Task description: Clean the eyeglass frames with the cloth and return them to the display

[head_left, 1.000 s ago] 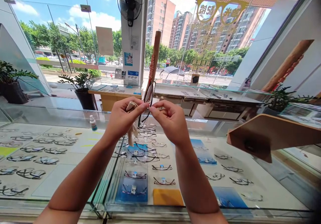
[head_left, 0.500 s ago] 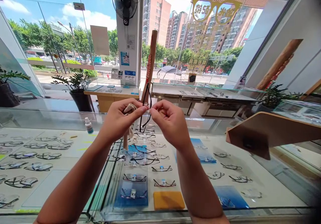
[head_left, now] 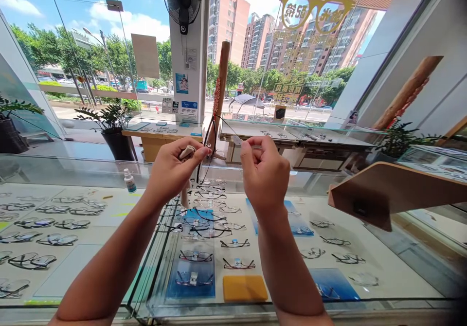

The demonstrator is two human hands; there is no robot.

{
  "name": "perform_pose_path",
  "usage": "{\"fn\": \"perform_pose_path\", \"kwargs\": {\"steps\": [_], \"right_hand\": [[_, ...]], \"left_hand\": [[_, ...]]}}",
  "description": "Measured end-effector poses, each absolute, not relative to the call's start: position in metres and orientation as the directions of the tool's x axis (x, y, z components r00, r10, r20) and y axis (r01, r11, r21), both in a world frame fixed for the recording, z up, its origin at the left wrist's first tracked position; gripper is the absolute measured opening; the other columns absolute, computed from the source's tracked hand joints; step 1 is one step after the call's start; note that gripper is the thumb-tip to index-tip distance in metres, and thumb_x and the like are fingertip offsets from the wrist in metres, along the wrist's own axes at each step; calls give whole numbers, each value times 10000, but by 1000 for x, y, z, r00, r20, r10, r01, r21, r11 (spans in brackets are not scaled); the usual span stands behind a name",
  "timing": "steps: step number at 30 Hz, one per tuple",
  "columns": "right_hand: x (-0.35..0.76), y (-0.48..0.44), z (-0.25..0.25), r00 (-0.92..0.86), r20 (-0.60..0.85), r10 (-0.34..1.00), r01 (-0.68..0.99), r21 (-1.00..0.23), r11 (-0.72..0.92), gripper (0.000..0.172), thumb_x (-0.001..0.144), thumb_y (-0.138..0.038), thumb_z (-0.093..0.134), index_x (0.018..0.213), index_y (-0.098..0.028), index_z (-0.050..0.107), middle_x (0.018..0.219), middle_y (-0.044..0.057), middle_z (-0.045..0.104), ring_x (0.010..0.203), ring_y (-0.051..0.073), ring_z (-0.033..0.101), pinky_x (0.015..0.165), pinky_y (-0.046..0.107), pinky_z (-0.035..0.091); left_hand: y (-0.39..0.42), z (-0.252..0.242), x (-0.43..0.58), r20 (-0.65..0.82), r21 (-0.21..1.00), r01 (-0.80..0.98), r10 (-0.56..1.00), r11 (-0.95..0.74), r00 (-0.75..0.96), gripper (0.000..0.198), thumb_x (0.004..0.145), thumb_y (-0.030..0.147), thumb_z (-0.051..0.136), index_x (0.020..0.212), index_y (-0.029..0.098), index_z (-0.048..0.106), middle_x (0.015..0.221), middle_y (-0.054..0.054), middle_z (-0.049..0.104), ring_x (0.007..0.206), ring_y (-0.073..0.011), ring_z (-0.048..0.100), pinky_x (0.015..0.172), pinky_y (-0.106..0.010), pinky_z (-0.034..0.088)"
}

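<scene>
My left hand [head_left: 173,168] is closed on a pair of eyeglasses [head_left: 207,138] with a thin dark frame, held upright and edge-on above the glass counter. A light beige cloth [head_left: 186,197] is bunched in the same hand and hangs below the fingers. With thumb and forefinger, my right hand [head_left: 265,170] pinches the tip of one temple arm [head_left: 226,127], which is swung out to the right. That tip has a pale, see-through part just outside the fingers. The lenses are hard to make out from this angle.
Below my arms, a glass display case [head_left: 280,289] holds rows of glasses. A small white spray bottle [head_left: 129,181] stands on the left, and an orange-yellow block [head_left: 245,288] sits near the front. On the right, a brown wooden panel [head_left: 394,187] juts over the counter.
My right hand has moved right and slightly up, away from my left hand. One temple arm now points out toward it. My left hand stays nearly in place.
</scene>
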State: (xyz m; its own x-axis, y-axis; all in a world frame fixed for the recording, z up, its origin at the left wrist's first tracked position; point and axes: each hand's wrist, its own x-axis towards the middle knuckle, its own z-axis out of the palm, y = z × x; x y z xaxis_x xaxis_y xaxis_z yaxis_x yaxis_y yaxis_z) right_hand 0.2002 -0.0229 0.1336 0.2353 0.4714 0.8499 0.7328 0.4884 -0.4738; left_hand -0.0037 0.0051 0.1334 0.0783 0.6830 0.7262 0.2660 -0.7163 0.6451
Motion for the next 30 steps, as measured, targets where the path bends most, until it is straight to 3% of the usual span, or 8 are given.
{"fn": "perform_pose_path", "kwargs": {"steps": [5,9,13,20,30], "right_hand": [[200,-18,132,268,843,466,735,-492,466,253,1093,-417,534,1077,-227,700,765,15,783,634,182,695,679,339,458],[201,-13,131,272,861,430,721,-478,502,276,1051,-433,581,1247,-246,634,1043,71,838,810,229,775,697,367,528],[203,-6,128,234,897,376,722,-419,551,474,974,-513,716,1339,-268,539,1320,120,758,1052,273,759,802,420,604],[201,0,123,113,915,387,777,-324,540,718,942,-635,754,1479,-254,467,1472,176,616,1211,329,673,916,499,621],[197,-6,125,110,896,431,791,-341,508,673,988,-442,691,1577,-264,419,1520,194,582,1271,351,640,990,536,602]], "left_hand": [[2,135,0,715,656,247,692,-713,101,224,963,395,778,837,210,766,608,34,527,566,-106,401,526,-280,273],[2,136,0,710,653,267,696,-708,108,218,955,388,774,840,203,765,621,29,543,577,-109,408,535,-279,286],[3,135,0,696,656,273,704,-704,144,235,955,405,772,843,199,756,630,33,541,586,-109,400,547,-274,291],[3,133,7,703,633,272,685,-725,189,261,948,421,759,828,190,737,639,34,524,612,-119,411,562,-263,298],[4,130,11,725,648,219,679,-730,117,305,932,476,811,799,213,732,608,30,508,567,-120,385,529,-277,272]]}}
